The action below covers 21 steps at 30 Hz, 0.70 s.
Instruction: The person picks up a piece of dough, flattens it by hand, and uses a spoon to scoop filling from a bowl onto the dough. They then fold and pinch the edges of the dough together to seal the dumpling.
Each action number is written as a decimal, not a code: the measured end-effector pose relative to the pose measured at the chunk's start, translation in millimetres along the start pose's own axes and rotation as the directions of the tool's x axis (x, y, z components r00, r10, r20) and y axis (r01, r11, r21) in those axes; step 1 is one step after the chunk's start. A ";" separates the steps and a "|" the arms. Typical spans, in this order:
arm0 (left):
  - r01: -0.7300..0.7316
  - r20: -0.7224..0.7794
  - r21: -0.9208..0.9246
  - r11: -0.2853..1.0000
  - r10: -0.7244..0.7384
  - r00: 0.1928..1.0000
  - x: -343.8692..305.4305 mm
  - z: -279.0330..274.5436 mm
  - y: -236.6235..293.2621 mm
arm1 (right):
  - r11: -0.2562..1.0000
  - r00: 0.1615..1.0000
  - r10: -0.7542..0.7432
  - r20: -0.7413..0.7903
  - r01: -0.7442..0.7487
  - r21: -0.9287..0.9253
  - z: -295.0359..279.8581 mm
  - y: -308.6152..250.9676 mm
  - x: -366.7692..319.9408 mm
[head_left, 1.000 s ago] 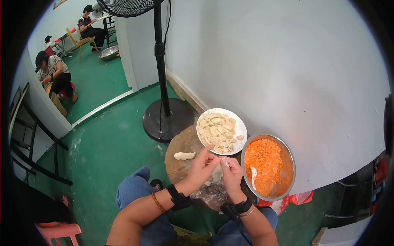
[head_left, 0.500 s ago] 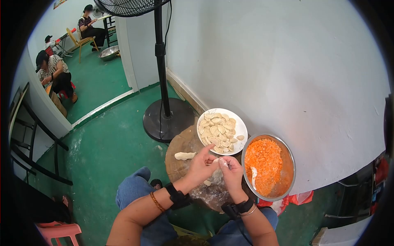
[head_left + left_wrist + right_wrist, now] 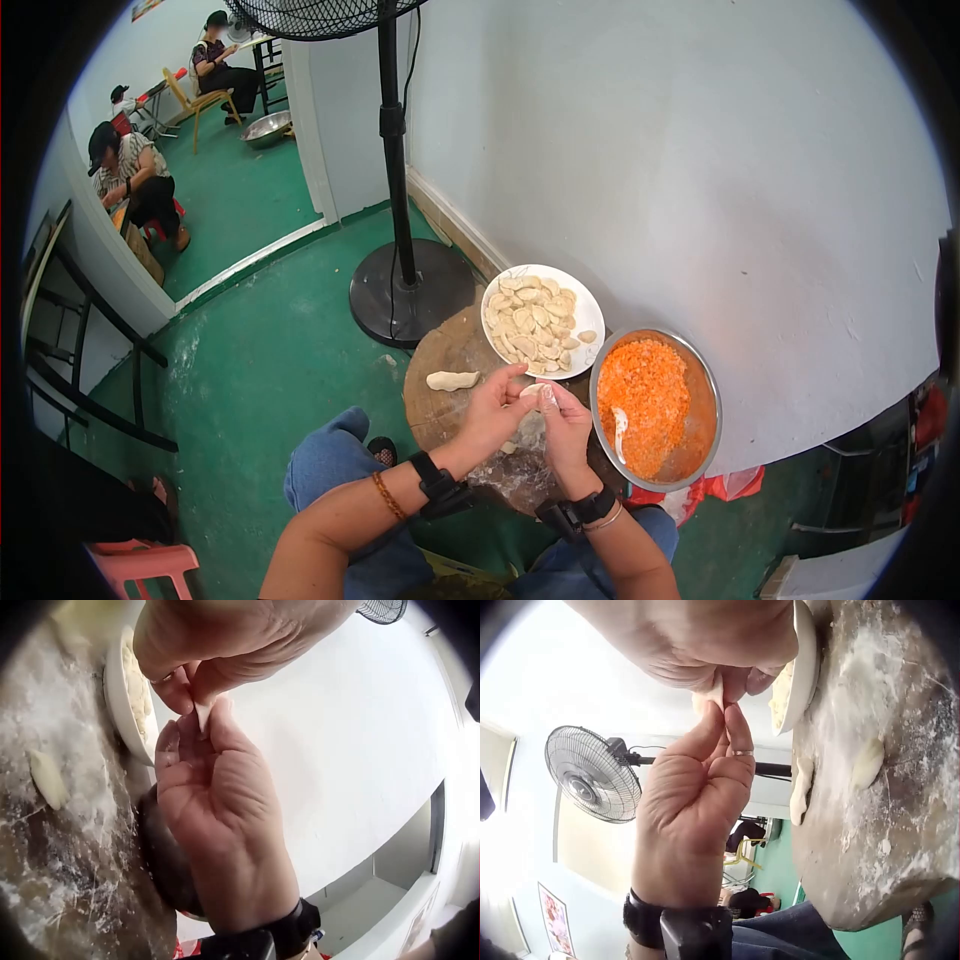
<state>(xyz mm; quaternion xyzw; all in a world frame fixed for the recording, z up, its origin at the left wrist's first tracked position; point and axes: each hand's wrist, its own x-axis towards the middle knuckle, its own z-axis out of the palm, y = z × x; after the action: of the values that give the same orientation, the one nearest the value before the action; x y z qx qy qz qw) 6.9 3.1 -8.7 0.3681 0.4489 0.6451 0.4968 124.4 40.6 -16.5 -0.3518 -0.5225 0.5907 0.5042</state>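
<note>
Both hands meet over a round wooden block (image 3: 435, 345) dusted with flour. Between their fingertips is a small pale dumpling (image 3: 708, 699), its edge pinched together. My left hand (image 3: 490, 410) grips one end with thumb and fingers; my right hand (image 3: 568, 428) pinches the other. In the left wrist view, the dumpling's thin tip shows between the fingers. A thick dough roll (image 3: 453, 381) lies on the block left of the hands. A small dough piece (image 3: 48, 780) lies on the floury surface below them. Just beyond the hands stands a white plate (image 3: 594, 352) with many dumplings.
Right of the block is a metal bowl (image 3: 708, 430) of orange chopped filling with a white spoon (image 3: 620, 432) in it. A black stand fan (image 3: 400, 210) stands behind, by the wall. A pink stool (image 3: 145, 565) is at lower left. Several people sit beyond the doorway.
The fingers have shifted slightly along the dumpling, and it shows more between them now. The left index finger, raised earlier, has come down closer to it. The plate, bowl and dough roll are unmoved.
</note>
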 end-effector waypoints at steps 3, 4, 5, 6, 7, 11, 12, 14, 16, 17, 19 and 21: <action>0.088 -0.001 0.022 0.996 -0.088 0.996 2.2 -6.8 8.9 | 0.999 0.999 0.043 0.032 -0.043 -0.019 4.7 -13.0 -3.1; 0.082 0.013 0.015 0.997 -0.082 0.997 2.7 -6.7 11.7 | 0.995 0.998 0.026 0.050 -0.021 -0.097 6.4 -21.4 -3.1; 0.077 0.027 0.008 0.997 -0.077 0.997 3.0 -6.5 12.9 | 0.985 0.998 0.010 0.069 0.002 -0.173 6.4 -25.7 -2.9; 0.080 0.040 -0.022 0.997 -0.079 0.996 2.8 -6.4 11.7 | 0.978 0.997 -0.005 0.077 0.021 -0.209 2.4 -21.8 -1.3; 0.083 0.052 -0.053 0.995 -0.081 0.995 2.3 -6.3 9.6 | 0.969 0.996 -0.020 0.087 0.040 -0.245 -3.2 -14.4 1.0; 0.160 0.006 -0.333 0.929 -0.168 0.986 -2.0 4.6 17.4 | 0.968 0.994 -0.089 0.060 0.101 -0.231 -3.2 -7.9 -0.4; 0.164 0.019 -0.309 0.937 -0.166 0.986 -1.9 4.2 16.6 | 0.981 0.997 -0.069 0.040 0.075 -0.180 -1.9 -5.8 -1.2; 0.167 0.041 -0.259 0.951 -0.162 0.986 -0.8 2.0 13.8 | 0.997 1.000 -0.025 0.006 0.025 -0.075 0.7 -0.8 -1.3; 0.113 0.041 -0.182 0.977 -0.107 0.993 0.0 -1.4 13.0 | 0.991 0.998 -0.069 -0.007 0.068 -0.115 4.3 -5.8 -1.2; 0.087 0.043 -0.144 0.986 -0.082 0.996 0.1 -2.2 12.0 | 0.987 0.996 -0.090 -0.014 0.087 -0.136 5.2 -7.8 -1.0; 0.085 0.047 -0.136 0.987 -0.079 0.996 1.2 -2.8 8.6 | 0.990 0.998 -0.058 0.020 0.060 -0.124 4.4 -8.2 0.3; 0.070 0.036 -0.147 0.987 -0.065 0.997 1.2 -2.0 7.4 | 0.992 0.999 -0.033 0.036 0.037 -0.117 3.1 -7.2 0.5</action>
<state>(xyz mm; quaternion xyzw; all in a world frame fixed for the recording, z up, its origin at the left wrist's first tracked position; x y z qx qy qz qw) 2.5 3.1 -2.3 0.3246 0.4043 0.6537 0.5512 123.0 39.9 -8.8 -0.3616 -0.5712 0.5559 0.4837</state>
